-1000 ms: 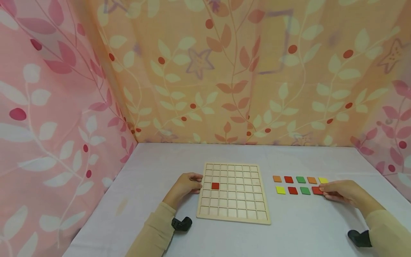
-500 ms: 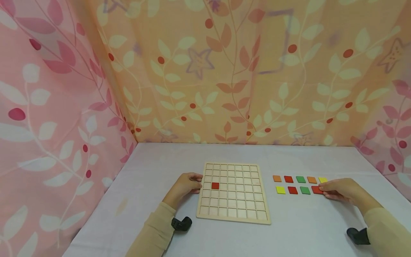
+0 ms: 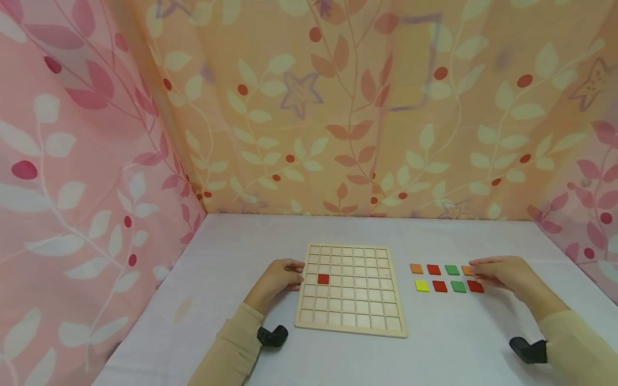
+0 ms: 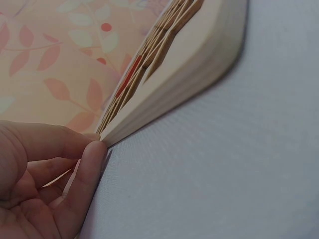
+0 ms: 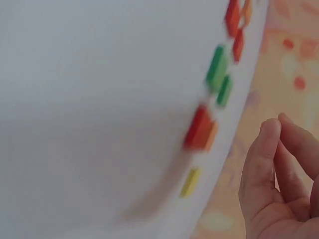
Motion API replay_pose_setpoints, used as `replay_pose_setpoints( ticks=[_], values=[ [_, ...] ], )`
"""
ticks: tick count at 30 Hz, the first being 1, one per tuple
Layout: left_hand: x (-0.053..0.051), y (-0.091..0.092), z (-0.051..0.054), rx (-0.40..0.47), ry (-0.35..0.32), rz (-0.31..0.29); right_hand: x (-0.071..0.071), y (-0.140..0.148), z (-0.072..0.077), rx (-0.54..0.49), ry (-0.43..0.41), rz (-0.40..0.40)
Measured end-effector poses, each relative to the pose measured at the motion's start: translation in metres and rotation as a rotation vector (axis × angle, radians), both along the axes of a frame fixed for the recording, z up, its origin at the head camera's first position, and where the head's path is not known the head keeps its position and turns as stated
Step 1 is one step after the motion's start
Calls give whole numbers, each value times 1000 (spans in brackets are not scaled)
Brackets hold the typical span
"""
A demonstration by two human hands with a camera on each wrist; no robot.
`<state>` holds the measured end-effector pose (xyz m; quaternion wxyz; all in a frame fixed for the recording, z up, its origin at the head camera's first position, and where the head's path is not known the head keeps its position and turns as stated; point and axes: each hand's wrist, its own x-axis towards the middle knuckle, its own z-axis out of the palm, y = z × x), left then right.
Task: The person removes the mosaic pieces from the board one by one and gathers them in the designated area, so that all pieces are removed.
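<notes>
My left hand [image 3: 277,279] pinches the left edge of a square wooden grid board [image 3: 350,330] between fingertips. One red tile [image 3: 323,279] sits in a cell near the board's left side. My right hand [image 3: 504,276] hovers at the right end of the loose tiles, its fingertips close together with nothing visible between them. Nearest to it in the head view are a red tile [image 3: 475,287] and a partly covered orange tile [image 3: 466,271]. A yellow tile [image 5: 190,182] lies on the table in the right wrist view; the hand hides it in the head view.
Other tiles lie in two rows right of the board: an orange tile [image 3: 416,268], a yellow tile [image 3: 422,286], two red and two green ones. A white cloth covers the table [image 3: 241,236]. Patterned fabric walls [image 3: 299,134] stand behind and at both sides.
My right hand has let go of the red tile in the front row and risen up and left, now covering the far yellow tile. The left hand and board stay put.
</notes>
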<state>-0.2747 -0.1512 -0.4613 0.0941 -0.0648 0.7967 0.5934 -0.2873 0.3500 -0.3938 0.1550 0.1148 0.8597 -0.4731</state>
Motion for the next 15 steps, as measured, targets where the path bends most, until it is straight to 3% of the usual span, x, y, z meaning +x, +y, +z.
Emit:
replay_pose_setpoints(
  ticks=[6,15],
  values=[
    [1,-1,2,-5,14,-4,2,-53,8,-6,53,91],
    [3,0,4,2,10,-13,-1,-121,-2,-140,53,150]
  ],
)
